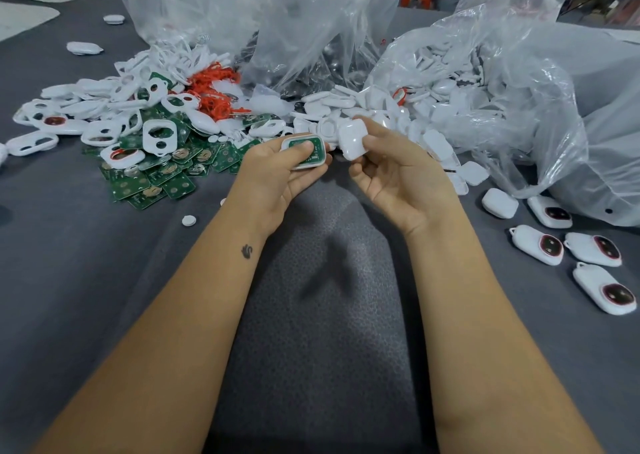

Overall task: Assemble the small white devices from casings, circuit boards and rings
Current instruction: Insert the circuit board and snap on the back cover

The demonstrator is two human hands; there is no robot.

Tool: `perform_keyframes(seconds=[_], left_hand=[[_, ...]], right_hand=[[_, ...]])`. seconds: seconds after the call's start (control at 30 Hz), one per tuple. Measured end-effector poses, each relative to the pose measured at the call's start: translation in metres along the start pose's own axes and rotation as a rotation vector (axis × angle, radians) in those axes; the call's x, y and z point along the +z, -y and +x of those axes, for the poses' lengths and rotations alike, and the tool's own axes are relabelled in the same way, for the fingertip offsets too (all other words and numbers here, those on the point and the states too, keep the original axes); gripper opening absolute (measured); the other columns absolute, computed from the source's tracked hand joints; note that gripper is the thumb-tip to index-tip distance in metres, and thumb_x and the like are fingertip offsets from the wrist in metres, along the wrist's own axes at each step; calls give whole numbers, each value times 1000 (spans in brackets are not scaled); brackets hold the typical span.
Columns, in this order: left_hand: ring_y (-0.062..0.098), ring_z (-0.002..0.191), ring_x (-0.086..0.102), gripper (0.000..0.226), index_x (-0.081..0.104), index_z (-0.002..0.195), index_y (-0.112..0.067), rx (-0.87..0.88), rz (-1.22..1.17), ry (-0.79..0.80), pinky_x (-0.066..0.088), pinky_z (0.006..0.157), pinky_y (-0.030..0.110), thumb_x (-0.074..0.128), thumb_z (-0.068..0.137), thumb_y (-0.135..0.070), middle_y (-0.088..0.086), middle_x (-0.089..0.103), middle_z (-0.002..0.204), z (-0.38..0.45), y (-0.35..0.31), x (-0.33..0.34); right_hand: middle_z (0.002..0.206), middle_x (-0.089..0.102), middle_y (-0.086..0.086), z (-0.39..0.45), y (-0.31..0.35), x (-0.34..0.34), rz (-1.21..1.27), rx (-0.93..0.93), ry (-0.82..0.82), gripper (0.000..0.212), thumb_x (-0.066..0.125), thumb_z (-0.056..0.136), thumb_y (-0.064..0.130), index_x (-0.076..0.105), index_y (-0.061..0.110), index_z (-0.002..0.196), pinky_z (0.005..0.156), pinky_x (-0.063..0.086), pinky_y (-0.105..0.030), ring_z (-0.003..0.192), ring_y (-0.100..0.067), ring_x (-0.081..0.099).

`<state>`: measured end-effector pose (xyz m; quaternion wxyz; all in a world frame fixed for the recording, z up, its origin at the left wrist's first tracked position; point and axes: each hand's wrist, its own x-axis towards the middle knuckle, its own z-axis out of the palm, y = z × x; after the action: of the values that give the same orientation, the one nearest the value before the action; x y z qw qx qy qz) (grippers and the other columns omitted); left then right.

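My left hand (277, 173) grips a white casing half (313, 154) with a green circuit board seated in it, thumb pressing on the board. My right hand (391, 173) pinches a plain white casing cover (351, 140) between thumb and fingertips, just right of the other half; the two parts are apart. Green circuit boards (156, 176) lie heaped at the left, with white front casings (104, 121) and orange rings (211, 90) behind them. Several finished white devices (595, 249) with dark round windows lie at the right.
Clear plastic bags (502, 83) full of white covers spill across the back and right of the grey cloth table (104, 280). Small white round buttons (188, 220) lie loose near my left wrist. A grey lap cloth fills the lower middle.
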<state>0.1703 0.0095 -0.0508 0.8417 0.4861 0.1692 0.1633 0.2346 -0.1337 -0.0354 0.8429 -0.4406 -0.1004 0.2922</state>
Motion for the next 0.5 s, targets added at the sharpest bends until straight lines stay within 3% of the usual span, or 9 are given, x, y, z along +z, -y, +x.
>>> perform_keyframes(seconds=[0.1,0.2,0.27,0.37,0.5], left_hand=[[18,79,74,10,65,97,-2,2,-20,-13,58,68,24,56,94,1,8,76,83,1,0,0],[18,79,74,10,65,96,-2,0,-22,-19,58,68,24,56,94,1,8,76,82,1,0,0],[18,78,74,11,66,95,-2,0,-19,-20,58,68,24,56,94,1,8,76,82,1,0,0],[18,78,74,11,66,94,-2,-1,-16,-22,59,68,24,56,94,2,8,76,81,2,1,0],[18,77,74,11,66,93,-2,-1,-16,-21,58,67,24,56,93,2,8,76,81,2,1,0]], right_hand=[[67,65,-1,2,-3,0,-11,-54,-109,21,57,84,-10,59,10,80,61,48,-21,61,-10,58],[77,65,-5,4,-4,-2,-95,-108,-144,20,57,84,-10,57,8,92,66,50,-24,69,-15,60],[77,66,-8,3,-5,-1,-275,-161,-150,19,57,84,-11,61,8,86,60,48,-22,69,-16,62],[61,63,4,0,-5,3,-550,-289,-157,28,59,79,-12,64,15,72,47,37,-14,54,-5,54],[56,58,13,-2,-7,3,-677,-372,-124,29,62,79,-11,65,18,71,52,40,-12,52,2,49]])
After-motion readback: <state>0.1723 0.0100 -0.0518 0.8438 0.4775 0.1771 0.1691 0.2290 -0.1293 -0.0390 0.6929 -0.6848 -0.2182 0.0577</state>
